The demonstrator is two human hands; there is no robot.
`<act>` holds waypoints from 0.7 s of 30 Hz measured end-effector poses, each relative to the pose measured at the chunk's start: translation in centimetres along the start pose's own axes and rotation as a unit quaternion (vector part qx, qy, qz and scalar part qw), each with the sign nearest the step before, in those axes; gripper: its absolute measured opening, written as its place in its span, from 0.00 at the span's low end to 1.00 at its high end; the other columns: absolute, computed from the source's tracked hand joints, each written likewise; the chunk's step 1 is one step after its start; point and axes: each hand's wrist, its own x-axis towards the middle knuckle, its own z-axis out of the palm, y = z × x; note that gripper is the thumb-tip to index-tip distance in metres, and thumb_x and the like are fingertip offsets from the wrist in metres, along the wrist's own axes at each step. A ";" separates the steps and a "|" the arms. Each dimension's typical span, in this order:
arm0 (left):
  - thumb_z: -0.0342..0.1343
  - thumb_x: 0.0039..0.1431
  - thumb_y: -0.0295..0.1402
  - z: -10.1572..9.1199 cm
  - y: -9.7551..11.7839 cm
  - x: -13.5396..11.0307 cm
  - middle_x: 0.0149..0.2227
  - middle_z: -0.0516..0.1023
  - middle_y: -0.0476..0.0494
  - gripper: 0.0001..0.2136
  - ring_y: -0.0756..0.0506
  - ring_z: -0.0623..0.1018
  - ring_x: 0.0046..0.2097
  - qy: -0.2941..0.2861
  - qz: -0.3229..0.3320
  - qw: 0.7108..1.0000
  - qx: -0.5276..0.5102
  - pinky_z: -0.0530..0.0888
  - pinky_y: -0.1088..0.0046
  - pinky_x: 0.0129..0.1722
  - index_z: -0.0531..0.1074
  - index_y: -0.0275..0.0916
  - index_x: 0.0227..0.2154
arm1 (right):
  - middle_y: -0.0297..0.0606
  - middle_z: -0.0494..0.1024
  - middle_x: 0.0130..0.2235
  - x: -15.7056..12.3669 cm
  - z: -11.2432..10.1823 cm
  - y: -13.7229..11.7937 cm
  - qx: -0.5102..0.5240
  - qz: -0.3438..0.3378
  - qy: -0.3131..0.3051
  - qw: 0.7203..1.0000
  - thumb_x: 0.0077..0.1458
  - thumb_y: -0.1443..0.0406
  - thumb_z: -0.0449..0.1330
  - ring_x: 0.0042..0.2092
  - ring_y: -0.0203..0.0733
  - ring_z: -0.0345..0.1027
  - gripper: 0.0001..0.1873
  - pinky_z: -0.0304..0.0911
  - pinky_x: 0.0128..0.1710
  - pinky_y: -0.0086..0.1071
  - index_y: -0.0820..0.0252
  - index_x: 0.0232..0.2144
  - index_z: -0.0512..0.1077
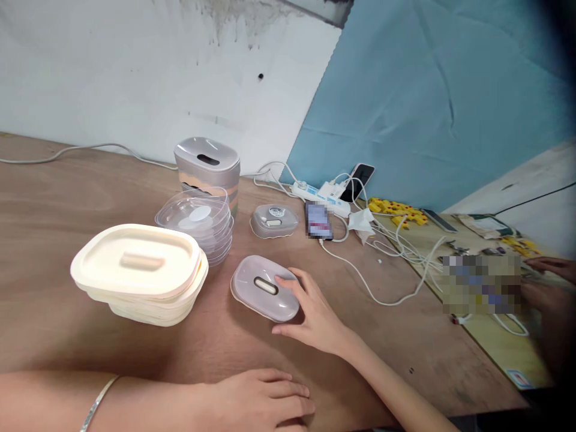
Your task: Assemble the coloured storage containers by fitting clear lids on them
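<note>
My right hand holds the near right end of a grey oval lidded box, thumb below and fingers on top. A slot in its lid shows a whitish bar inside. My left hand lies flat on the table in front of it, fingers stretched out and holding nothing. To the left stands a stack of cream oval containers with a recessed grip on top. Behind that is a stack of clear plastic lids. A smaller clear-topped grey box with a round sticker sits beyond the grey one.
A tall stack of grey slotted lids stands against the wall. To the right are a white power strip, a propped phone, a phone lying flat, tangled white cables and yellow pieces. Another person's hand is at far right.
</note>
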 end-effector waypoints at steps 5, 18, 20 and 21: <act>0.38 0.70 0.31 0.2 -0.1 0.0 0.54 0.71 0.46 0.15 0.47 0.68 0.56 -0.002 0.000 1.000 0.002 0.65 0.72 0.57 0.70 0.35 0.43 | 0.52 0.54 0.57 -0.2 -0.1 -0.3 -0.019 -0.002 0.000 1.000 0.51 0.48 0.60 0.59 0.55 0.52 0.37 0.55 0.56 0.49 0.58 0.57 0.56; 0.37 0.70 0.31 1.0 0.0 0.0 0.52 0.73 0.47 0.16 0.48 0.69 0.55 0.028 -0.004 1.000 0.002 0.66 0.74 0.56 0.71 0.36 0.40 | 0.53 0.62 0.54 3.6 -1.3 -3.1 -0.096 -0.004 -0.069 0.993 0.44 0.50 0.65 0.53 0.57 0.59 0.52 0.58 0.52 0.50 0.64 0.63 0.46; 0.37 0.70 0.31 1.2 0.0 0.0 0.52 0.73 0.48 0.15 0.49 0.69 0.55 0.033 -0.002 0.999 0.007 0.66 0.74 0.55 0.71 0.37 0.40 | 0.52 0.63 0.52 4.1 -1.3 -3.1 -0.108 -0.006 -0.073 0.991 0.44 0.53 0.65 0.51 0.56 0.60 0.51 0.58 0.51 0.49 0.64 0.63 0.48; 0.38 0.70 0.31 1.2 0.0 0.0 0.52 0.72 0.48 0.15 0.48 0.69 0.55 0.032 -0.001 0.999 0.008 0.66 0.74 0.55 0.70 0.37 0.41 | 0.52 0.63 0.51 4.2 -1.3 -3.1 -0.113 -0.009 -0.073 0.991 0.44 0.53 0.65 0.51 0.56 0.60 0.50 0.58 0.51 0.50 0.65 0.62 0.48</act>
